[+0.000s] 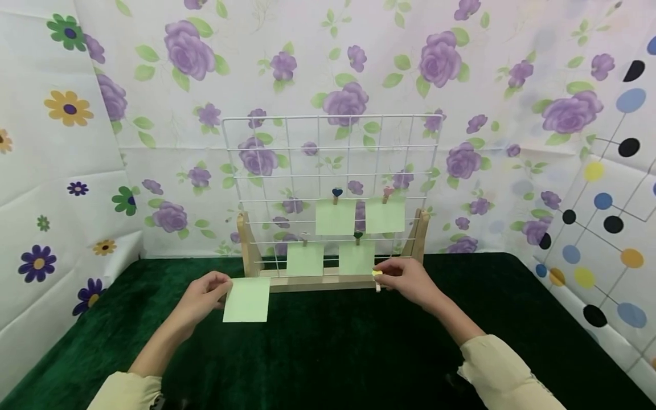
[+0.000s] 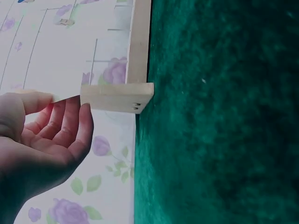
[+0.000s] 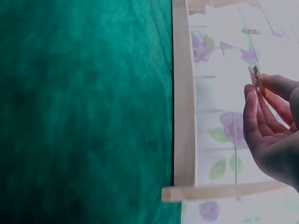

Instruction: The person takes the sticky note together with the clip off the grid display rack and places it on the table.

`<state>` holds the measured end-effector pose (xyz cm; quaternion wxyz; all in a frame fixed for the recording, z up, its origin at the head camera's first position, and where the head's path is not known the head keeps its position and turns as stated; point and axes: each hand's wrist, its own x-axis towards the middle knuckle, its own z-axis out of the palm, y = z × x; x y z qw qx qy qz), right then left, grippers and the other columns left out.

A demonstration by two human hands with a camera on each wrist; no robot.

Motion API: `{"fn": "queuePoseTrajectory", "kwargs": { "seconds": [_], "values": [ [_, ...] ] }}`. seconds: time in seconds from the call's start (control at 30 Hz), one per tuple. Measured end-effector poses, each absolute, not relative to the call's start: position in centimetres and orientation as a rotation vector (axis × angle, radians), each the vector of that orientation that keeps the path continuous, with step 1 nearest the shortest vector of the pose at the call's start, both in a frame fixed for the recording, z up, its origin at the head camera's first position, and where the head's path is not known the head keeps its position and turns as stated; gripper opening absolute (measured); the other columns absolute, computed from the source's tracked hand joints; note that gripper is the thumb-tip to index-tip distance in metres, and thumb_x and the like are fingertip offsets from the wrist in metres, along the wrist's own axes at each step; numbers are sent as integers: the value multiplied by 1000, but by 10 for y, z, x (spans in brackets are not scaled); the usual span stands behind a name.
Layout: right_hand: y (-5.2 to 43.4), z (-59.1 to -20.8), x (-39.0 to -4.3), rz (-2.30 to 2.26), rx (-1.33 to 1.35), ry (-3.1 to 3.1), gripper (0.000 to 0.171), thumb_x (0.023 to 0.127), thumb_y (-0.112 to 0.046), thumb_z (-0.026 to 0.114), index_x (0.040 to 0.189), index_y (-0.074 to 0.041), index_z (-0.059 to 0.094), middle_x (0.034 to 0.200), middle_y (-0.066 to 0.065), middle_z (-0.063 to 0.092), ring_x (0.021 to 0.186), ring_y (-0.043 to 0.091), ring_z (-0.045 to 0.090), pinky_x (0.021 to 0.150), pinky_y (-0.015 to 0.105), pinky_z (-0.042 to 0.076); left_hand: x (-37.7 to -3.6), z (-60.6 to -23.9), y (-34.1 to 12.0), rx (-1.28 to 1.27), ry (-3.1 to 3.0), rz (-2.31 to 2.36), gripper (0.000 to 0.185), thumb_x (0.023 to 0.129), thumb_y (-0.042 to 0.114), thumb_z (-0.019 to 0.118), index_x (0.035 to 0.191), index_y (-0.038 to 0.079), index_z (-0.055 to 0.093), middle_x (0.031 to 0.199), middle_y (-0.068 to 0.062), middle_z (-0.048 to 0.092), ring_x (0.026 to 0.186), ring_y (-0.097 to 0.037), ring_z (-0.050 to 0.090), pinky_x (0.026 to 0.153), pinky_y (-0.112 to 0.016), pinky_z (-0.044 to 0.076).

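Left hand [image 1: 201, 297] pinches a pale green paper square [image 1: 247, 302] to its right; right hand [image 1: 410, 280] pinches a yellow-topped clothespin [image 1: 378, 286]; beyond both, a wire grid [image 1: 319, 174] bears four clipped squares [image 1: 335, 218]

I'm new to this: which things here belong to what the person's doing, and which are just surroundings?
Seem part of the job:
pale green sheet, in the left hand
yellow-topped clip, in the right hand
white wire grid on its wooden stand
four clipped green sheets

Just surroundings:
dark green cloth
rose-print backdrop
dotted backdrop
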<state>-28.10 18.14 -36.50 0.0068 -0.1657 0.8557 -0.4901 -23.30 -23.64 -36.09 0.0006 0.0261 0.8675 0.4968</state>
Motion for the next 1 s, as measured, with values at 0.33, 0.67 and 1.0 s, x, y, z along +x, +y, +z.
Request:
{"fn": "queuePoseTrajectory", "kwargs": {
  "seconds": [0.33,0.67,1.0],
  "values": [
    [223,-374,-273,-1509,-438,2694,30,92,-17,67,116,1,66,96,8,67,82,29,63,71,48,53,-228,-373,-255,66,2695,1602,35,103,21,47,121,-8,50,112,-19,58,95,-25,58,84,-46,51],
    [252,-384,-269,-1514,-364,2730,29,93,-15,66,116,3,65,103,11,66,84,22,63,75,42,54,-227,-376,-263,-17,2683,1564,41,103,26,48,124,-9,50,114,-19,58,100,-28,56,85,-46,50],
    [270,-391,-267,-1460,-256,2748,29,92,-16,66,115,2,65,106,13,66,87,21,63,75,40,55,-233,-383,-280,-51,2706,1482,41,103,24,46,125,-11,48,113,-20,59,98,-26,58,80,-42,52]
  ]
}}
